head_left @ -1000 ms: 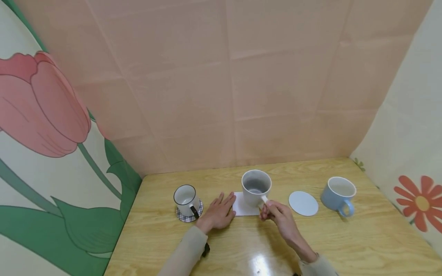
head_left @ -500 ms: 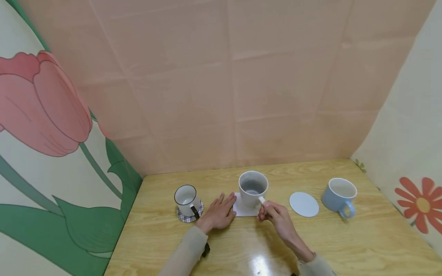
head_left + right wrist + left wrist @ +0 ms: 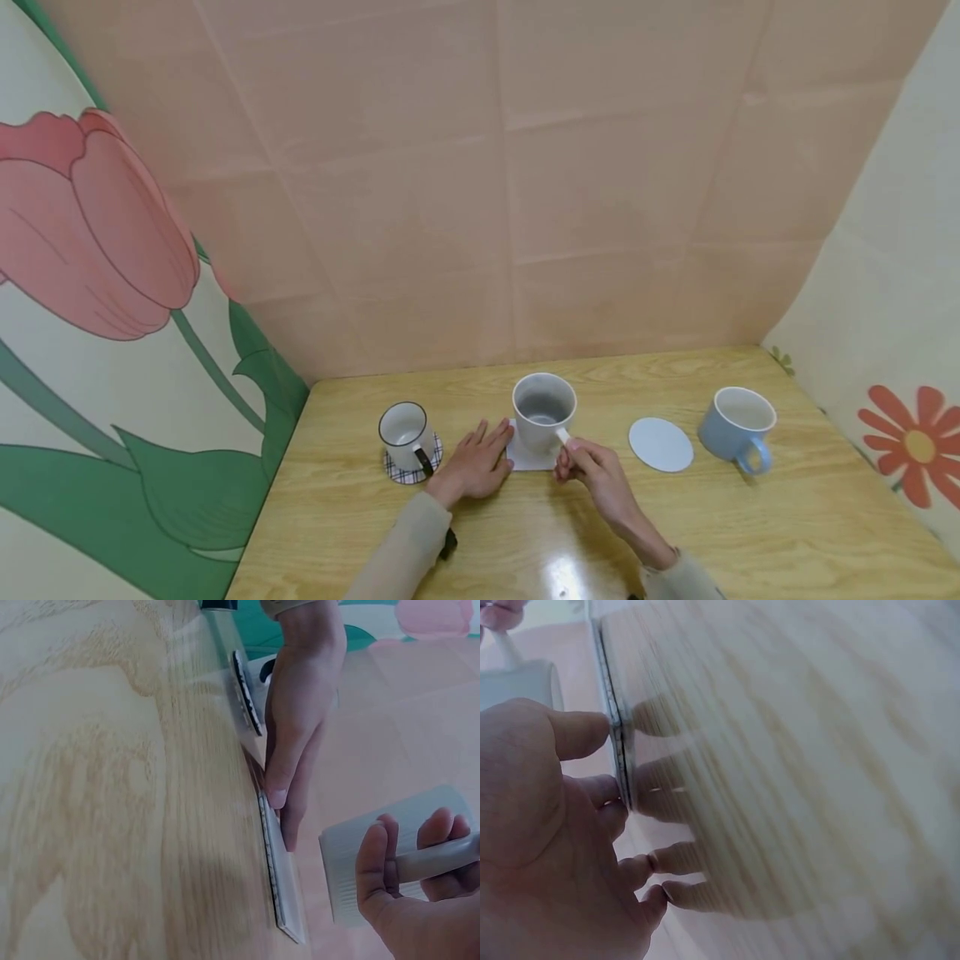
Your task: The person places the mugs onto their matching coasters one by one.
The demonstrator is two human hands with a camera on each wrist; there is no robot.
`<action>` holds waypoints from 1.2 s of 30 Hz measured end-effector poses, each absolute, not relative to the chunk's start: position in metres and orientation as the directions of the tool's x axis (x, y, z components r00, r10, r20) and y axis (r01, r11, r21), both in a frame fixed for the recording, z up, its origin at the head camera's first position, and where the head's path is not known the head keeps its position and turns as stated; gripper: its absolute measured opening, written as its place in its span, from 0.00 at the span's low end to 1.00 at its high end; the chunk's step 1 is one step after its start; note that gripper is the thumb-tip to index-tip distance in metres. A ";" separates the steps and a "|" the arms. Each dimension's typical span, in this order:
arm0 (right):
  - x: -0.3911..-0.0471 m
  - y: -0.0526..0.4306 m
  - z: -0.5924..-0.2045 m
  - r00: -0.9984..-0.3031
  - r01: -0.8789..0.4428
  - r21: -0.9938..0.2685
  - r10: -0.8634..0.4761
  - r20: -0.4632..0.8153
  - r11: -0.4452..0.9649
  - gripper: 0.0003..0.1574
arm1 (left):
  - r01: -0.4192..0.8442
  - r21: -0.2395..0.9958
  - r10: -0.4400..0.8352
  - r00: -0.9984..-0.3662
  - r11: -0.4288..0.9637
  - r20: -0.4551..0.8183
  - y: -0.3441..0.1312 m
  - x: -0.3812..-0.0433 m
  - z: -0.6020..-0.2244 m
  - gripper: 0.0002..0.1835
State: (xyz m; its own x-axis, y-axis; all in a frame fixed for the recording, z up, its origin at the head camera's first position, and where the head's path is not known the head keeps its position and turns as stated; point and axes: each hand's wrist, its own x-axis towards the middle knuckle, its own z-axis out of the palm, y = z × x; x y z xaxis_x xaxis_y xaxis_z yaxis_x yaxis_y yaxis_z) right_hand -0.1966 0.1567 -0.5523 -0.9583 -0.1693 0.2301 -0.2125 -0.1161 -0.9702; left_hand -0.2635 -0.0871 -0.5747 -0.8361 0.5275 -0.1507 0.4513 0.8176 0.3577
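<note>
A white mug (image 3: pixel 542 429) hangs over a white square coaster (image 3: pixel 525 457) in the head view. My right hand (image 3: pixel 596 477) grips the mug's handle from the right. The right wrist view shows a gap between the mug (image 3: pixel 349 881) and the coaster (image 3: pixel 285 892). Flat on the table, my left hand (image 3: pixel 476 465) touches the coaster's left edge with its fingertips, the fingers fairly straight. In the left wrist view, the thumb of my left hand (image 3: pixel 532 817) reaches the coaster's thin edge (image 3: pixel 607 675). The mug hides the coaster's back part.
Left of my left hand, a white mug with a dark rim (image 3: pixel 403 429) stands on a round checked coaster (image 3: pixel 401 475). To the right lie a round white coaster (image 3: pixel 660 444) and a light blue mug (image 3: pixel 727 433), standing directly on the wooden table (image 3: pixel 795 500).
My right hand has carried the white mug slightly left and toward me, over the square coaster. The left hand stays in place at the coaster's edge.
</note>
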 end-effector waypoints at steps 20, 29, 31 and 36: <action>-0.199 0.148 -0.560 -0.972 -0.148 -0.983 -0.167 0.164 -0.108 0.30 | 0.441 0.383 0.528 -0.835 0.812 -0.158 -0.088 -0.264 -0.575 0.34; -0.200 0.146 -0.563 -0.978 -0.122 -0.987 -0.157 0.137 -0.104 0.29 | 0.436 0.392 0.529 -0.832 0.810 -0.167 -0.089 -0.266 -0.574 0.34; -0.201 0.146 -0.565 -0.978 -0.119 -0.987 -0.159 0.135 -0.107 0.29 | 0.436 0.392 0.529 -0.832 0.810 -0.168 -0.089 -0.266 -0.574 0.34; -0.201 0.146 -0.569 -0.976 -0.122 -0.986 -0.166 0.140 -0.113 0.28 | 0.437 0.388 0.527 -0.834 0.811 -0.164 -0.088 -0.265 -0.575 0.35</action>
State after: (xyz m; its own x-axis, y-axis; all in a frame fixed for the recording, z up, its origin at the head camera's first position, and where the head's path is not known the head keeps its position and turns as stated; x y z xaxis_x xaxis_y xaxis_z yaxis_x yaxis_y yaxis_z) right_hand -0.2013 0.1458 -0.5693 -0.9761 -0.1661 0.1398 -0.1221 -0.1125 -0.9861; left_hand -0.2651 -0.0884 -0.5755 -0.8337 0.5274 -0.1635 0.4373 0.8114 0.3878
